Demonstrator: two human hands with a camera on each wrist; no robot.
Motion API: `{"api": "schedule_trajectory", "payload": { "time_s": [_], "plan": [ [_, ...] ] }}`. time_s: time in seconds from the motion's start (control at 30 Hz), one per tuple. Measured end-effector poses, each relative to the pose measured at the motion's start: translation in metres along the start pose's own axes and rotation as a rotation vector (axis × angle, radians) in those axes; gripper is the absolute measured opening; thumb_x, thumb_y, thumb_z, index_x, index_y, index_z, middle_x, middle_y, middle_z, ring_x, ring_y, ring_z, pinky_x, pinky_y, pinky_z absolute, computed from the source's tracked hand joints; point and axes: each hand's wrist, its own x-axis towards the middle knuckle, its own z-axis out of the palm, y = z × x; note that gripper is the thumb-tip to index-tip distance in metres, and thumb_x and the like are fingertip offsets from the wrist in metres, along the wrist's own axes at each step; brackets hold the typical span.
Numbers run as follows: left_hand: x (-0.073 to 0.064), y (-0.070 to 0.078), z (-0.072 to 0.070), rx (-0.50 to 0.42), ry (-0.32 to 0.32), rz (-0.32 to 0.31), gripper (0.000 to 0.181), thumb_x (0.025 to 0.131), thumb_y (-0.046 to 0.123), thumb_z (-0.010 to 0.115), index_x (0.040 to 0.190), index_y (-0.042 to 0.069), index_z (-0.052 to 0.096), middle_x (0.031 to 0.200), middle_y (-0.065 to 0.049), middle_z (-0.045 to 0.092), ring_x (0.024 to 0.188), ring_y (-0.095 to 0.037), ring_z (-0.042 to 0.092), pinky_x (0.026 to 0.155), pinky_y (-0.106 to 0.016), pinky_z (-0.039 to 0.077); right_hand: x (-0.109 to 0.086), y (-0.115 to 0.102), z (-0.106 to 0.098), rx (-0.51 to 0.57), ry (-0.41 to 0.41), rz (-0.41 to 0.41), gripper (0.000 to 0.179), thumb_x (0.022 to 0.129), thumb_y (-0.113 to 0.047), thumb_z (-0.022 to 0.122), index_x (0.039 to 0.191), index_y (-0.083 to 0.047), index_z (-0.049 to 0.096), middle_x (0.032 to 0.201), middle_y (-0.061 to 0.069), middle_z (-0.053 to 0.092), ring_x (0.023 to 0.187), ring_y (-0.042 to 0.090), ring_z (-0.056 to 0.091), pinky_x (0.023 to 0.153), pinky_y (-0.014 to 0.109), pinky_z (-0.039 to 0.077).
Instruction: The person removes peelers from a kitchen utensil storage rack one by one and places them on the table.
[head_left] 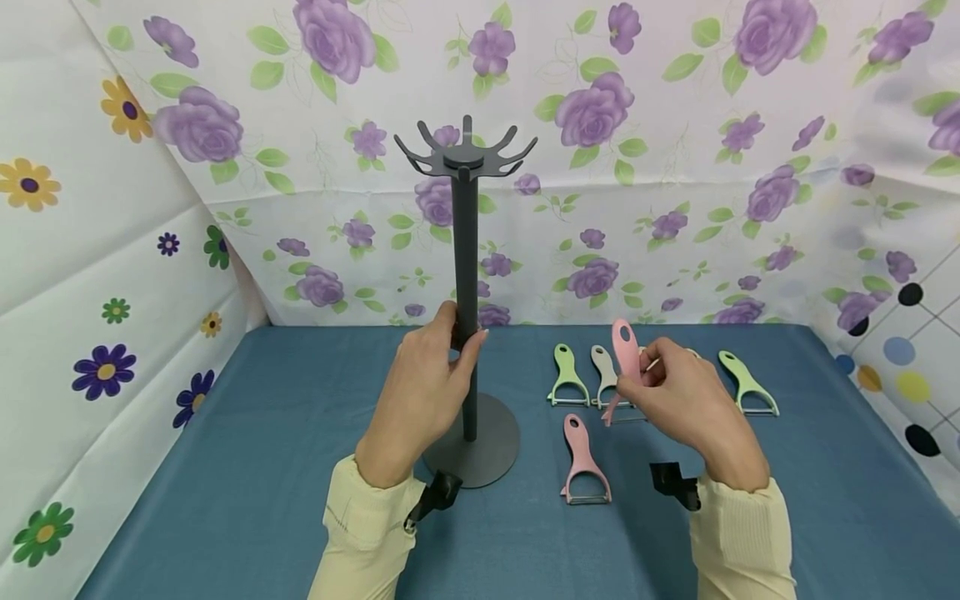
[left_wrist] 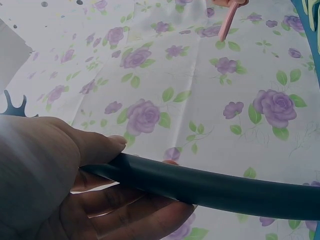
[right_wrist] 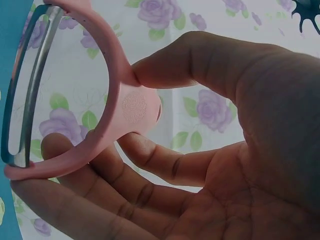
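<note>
A dark grey stand [head_left: 465, 250] has a round base and a crown of upturned hooks [head_left: 463, 157], all bare. My left hand [head_left: 420, 387] grips its pole midway; in the left wrist view, thumb and fingers lie around the pole [left_wrist: 220, 187]. To the right, my right hand [head_left: 678, 396] holds a pink peeler [head_left: 625, 346] above the table, its handle end up. The right wrist view shows thumb and index finger pinching the neck of this peeler [right_wrist: 135, 105]. Another pink peeler [head_left: 579, 450] lies between the stand and my right hand.
Behind the held peeler lie a green peeler [head_left: 565, 371] and a whitish peeler [head_left: 603, 371]. A second green peeler [head_left: 742, 379] lies right of my hand, which partly hides others. Flowered cloth [head_left: 675, 125] stands behind the blue table [head_left: 300, 400].
</note>
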Motion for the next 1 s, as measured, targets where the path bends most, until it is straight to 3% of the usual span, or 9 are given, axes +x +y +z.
{"api": "schedule_trajectory", "payload": {
  "time_s": [1.0],
  "plan": [
    [0.0007,0.0,0.0007,-0.003,0.004,0.003,0.019,0.106,0.025,0.058,0.113,0.007,0.057,0.094,-0.006,0.07,0.082,-0.018,0.07,0.067,-0.034,0.06,0.0053,0.0076,0.0006,0.011,-0.052,-0.001,0.037,0.095,-0.032,0.066,0.112,-0.002,0.054,0.097,0.014,0.065,0.071,0.019,0.06,0.063,0.031,0.048]
  ]
}}
